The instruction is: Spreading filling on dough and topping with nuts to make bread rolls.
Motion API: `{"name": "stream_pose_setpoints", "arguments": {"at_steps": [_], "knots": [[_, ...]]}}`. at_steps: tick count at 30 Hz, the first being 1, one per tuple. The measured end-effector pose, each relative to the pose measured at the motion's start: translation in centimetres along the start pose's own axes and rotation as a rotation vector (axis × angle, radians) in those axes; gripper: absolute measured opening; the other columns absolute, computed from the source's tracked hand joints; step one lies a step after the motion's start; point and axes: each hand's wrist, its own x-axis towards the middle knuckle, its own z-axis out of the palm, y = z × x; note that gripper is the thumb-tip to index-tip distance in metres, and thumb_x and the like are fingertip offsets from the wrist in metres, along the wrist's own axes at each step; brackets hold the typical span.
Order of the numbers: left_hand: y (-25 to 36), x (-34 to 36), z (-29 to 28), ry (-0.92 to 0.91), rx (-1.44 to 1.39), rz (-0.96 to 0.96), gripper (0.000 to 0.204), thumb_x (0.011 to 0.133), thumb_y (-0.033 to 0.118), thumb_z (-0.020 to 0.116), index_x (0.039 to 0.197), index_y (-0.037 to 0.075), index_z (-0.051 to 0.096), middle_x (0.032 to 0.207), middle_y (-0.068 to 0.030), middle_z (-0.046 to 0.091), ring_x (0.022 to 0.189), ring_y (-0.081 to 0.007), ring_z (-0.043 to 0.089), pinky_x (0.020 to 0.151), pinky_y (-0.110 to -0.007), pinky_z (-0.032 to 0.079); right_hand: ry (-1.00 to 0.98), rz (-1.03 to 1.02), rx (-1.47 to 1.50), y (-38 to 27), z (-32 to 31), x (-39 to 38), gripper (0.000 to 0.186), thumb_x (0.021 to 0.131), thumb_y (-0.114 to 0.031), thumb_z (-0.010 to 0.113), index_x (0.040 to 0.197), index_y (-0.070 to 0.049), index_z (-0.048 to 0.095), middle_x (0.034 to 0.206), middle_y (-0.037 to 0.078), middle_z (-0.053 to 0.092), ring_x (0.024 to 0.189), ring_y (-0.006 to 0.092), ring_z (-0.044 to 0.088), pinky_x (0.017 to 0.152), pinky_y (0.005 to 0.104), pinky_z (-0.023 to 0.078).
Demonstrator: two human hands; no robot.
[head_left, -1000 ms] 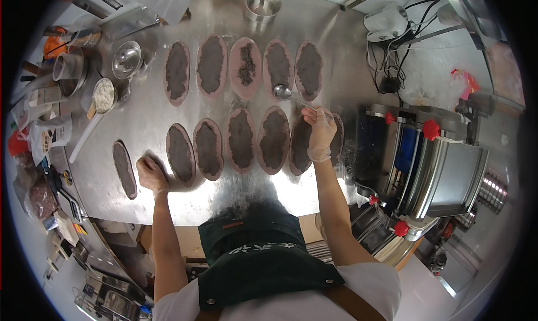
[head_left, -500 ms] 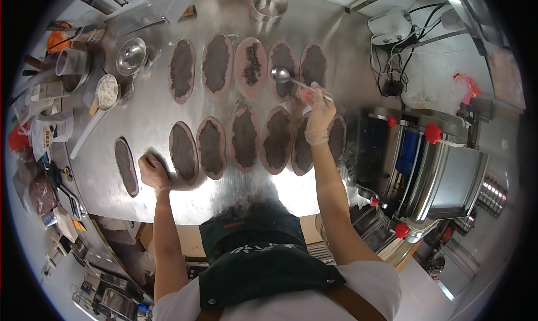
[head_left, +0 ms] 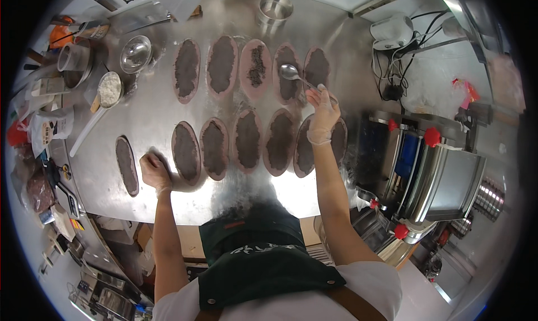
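Note:
My gloved right hand [head_left: 324, 117] grips a long-handled metal spoon [head_left: 289, 71], whose bowl is over the fourth pink oval [head_left: 288, 90] in the far row, on its dark grey spread. The middle far oval [head_left: 255, 66] bears only a patchy, crumbly dark strip down its centre. Several more coated ovals [head_left: 246, 142] form the near row. My left hand [head_left: 157, 173] is curled into a fist on the steel table [head_left: 98, 178], between a narrow oval [head_left: 126, 164] and the rest of the near row; whatever its fingers hold, if anything, is hidden.
A metal pot [head_left: 274, 10] stands at the back. At left are a glass bowl [head_left: 134, 55], a scoop of white powder [head_left: 109, 88], bags and tools. At right are a white appliance [head_left: 391, 29] with cords and a steel roller machine [head_left: 448, 186] with red knobs.
My right hand and the spoon have risen from beside the near row toward the far row, the spoon's bowl moving up onto the fourth oval. My left hand stays in its place, still curled.

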Motion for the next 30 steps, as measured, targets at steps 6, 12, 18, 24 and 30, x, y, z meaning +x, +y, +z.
{"name": "stream_pose_setpoints", "arguments": {"at_steps": [6,12,18,24,30], "knots": [[-0.8,0.0,0.4,0.004,-0.023,0.022,0.009,0.086,0.015,0.054,0.091,0.01,0.058,0.089,-0.009,0.065,0.077,-0.0306,0.063,0.068,-0.04,0.05,-0.049,0.016,0.064,1.3,6.1,0.4,0.021,0.094,-0.011,0.054,0.1,0.009,0.058,0.09,0.02,0.067,0.077,0.0259,0.069,0.066,0.0288,0.057],[-0.9,-0.1,0.4,0.028,-0.043,0.051,0.006,0.085,0.014,0.055,0.089,0.009,0.058,0.084,-0.0085,0.064,0.073,-0.0302,0.063,0.064,-0.04,0.05,-0.016,0.089,-0.009,1.8,6.5,-1.3,0.021,0.093,-0.011,0.055,0.1,0.009,0.057,0.089,0.02,0.067,0.075,0.0246,0.069,0.066,0.0282,0.057],[-0.7,0.1,0.4,0.063,-0.043,0.091,0.005,0.086,0.016,0.057,0.087,0.01,0.058,0.084,-0.0076,0.064,0.072,-0.0288,0.063,0.061,-0.04,0.05,-0.033,-0.005,0.065,1.2,8.1,-0.4,0.022,0.092,-0.01,0.058,0.1,0.01,0.055,0.085,0.018,0.067,0.073,0.0238,0.069,0.064,0.0288,0.058],[-0.8,0.1,0.4,0.043,-0.049,0.067,0.005,0.086,0.016,0.057,0.087,0.011,0.058,0.083,-0.0064,0.064,0.072,-0.0284,0.063,0.061,-0.04,0.05,-0.021,0.002,0.051,1.6,10.3,1.1,0.023,0.092,-0.01,0.057,0.101,0.01,0.055,0.086,0.019,0.067,0.073,0.0248,0.069,0.064,0.0287,0.058],[-0.5,0.1,0.2,0.015,-0.088,0.048,0.005,0.087,0.015,0.056,0.089,0.011,0.058,0.087,-0.0084,0.065,0.075,-0.0298,0.063,0.066,-0.04,0.05,0.026,-0.007,0.04,1.8,9.4,1.8,0.02,0.092,-0.008,0.056,0.098,0.011,0.055,0.086,0.019,0.066,0.073,0.026,0.069,0.063,0.0299,0.058]]}}
